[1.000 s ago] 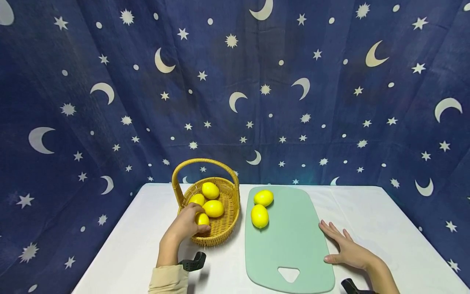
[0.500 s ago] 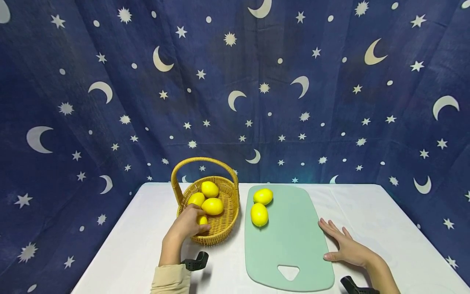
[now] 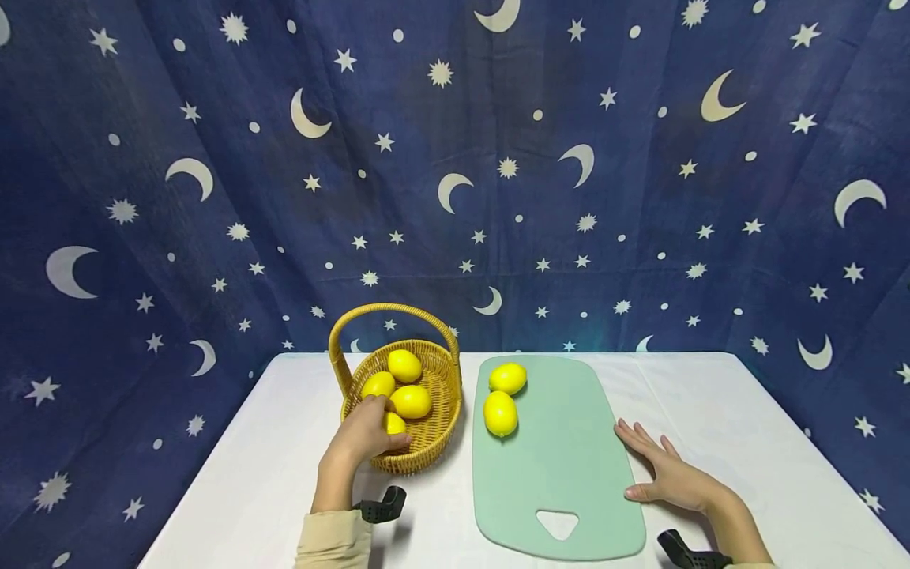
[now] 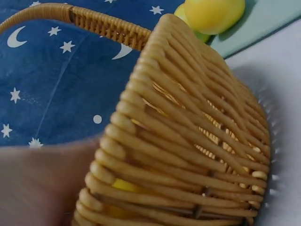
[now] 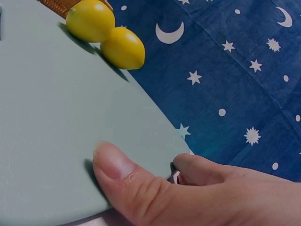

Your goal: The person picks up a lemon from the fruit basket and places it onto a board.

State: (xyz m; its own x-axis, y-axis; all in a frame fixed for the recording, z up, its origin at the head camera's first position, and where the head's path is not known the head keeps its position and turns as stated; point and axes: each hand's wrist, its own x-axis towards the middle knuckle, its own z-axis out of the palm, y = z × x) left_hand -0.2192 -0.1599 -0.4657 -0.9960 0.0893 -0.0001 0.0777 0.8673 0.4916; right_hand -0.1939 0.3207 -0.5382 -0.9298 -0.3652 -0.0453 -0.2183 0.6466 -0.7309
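Note:
My left hand (image 3: pixel 364 431) reaches over the near left rim of a wicker basket (image 3: pixel 408 461), its thumb and fingers curled round a yellow lemon (image 3: pixel 395 424) inside. That lemon is partly covered by the hand; in the left wrist view a bit of yellow (image 4: pixel 124 185) shows through the weave. Three more lemons lie in the basket, one of them (image 3: pixel 411 401) right at my fingertips. Over the right edge of a pale green cutting board (image 3: pixel 562 450) rests my right hand (image 3: pixel 668 474), fingers spread and thumb (image 5: pixel 113 162) on the board's surface.
Two lemons, one farther back (image 3: pixel 508 378) and one nearer (image 3: pixel 501 414), lie together at the board's upper left. The basket's tall handle (image 3: pixel 394 307) arches above it. A white cloth (image 3: pixel 242 474) covers the table, and a blue star-patterned curtain (image 3: pixel 398 158) hangs behind.
My left hand has shifted slightly right within the basket, with the lemon it grips. The right hand stays at the board's edge. The head view has drifted a little.

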